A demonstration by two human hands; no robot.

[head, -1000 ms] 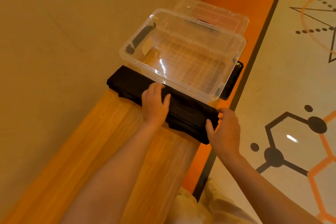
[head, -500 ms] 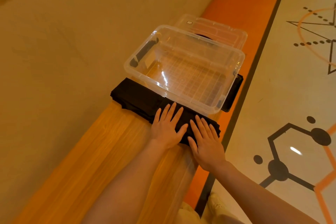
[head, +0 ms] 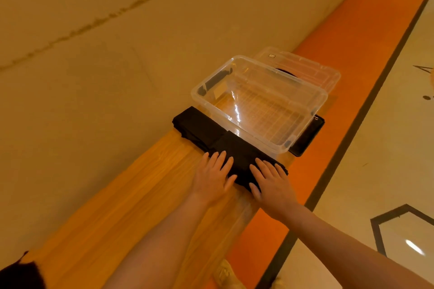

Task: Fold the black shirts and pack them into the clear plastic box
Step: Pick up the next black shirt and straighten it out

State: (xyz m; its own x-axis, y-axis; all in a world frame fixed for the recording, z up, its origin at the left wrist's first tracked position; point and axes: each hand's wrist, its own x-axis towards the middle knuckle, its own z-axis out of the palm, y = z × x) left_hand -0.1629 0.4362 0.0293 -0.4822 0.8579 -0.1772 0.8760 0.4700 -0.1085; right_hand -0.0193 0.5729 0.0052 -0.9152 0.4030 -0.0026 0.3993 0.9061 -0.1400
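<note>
Both hands flat, fingers straight, nothing grasped: our left hand and right hand press the near end of the black shirt.

Item 1, shirt: soft matte fabric, folded to a long strip w/ one end doubled over; lies on wooden bench, touching the near wall of item 2.

Item 2, clear plastic box: rigid, glossy, rectangular, ribbed floor, appears empty; lid behind.

Step, as we judge it: flatten fold. Press evenly, smooth outward, keep edges square so the bundle fits the box.
</note>
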